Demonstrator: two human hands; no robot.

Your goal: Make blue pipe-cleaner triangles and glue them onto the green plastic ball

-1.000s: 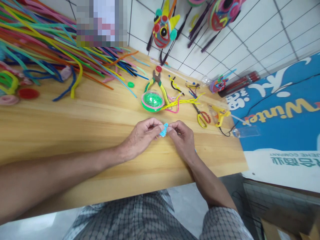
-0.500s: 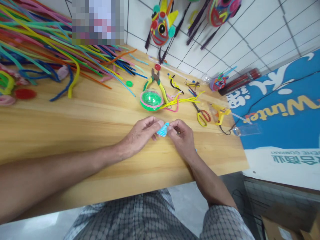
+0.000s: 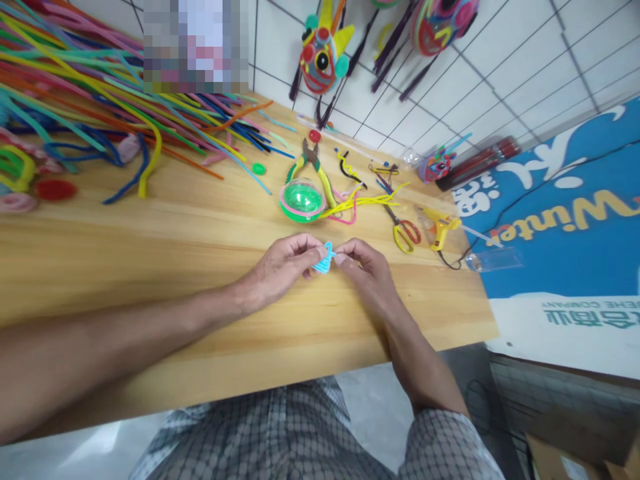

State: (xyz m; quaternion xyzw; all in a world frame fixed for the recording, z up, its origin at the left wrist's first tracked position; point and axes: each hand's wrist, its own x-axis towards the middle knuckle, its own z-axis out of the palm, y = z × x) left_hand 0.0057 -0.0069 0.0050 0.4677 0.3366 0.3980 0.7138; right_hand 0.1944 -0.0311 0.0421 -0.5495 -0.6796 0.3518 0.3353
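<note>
Between my hands, over the wooden table, is a small light-blue coiled pipe-cleaner piece [image 3: 323,265], wider at the bottom and narrowing to a loop at the top. My left hand [image 3: 290,265] pinches its left side between thumb and fingers. With thumb and forefinger, my right hand [image 3: 364,267] grips a short light-blue end at the piece's upper right. Just beyond my hands sits a green ball [image 3: 302,201] with a clear top and a pink band. Pliers [image 3: 311,160] with green and yellow handles lie right behind it.
Pipe cleaners [image 3: 125,100] in many colours are heaped at the far left. Scissors [image 3: 405,233] and a yellow glue gun [image 3: 443,230] with a cord lie to the right. Yellow pipe cleaners [image 3: 370,200] lie beside the ball. Decorated masks [image 3: 320,60] hang on the tiled wall.
At the top of the blue piece a loop now stands up, and a short end sticks out to my right fingers, which have shifted slightly away from the piece.
</note>
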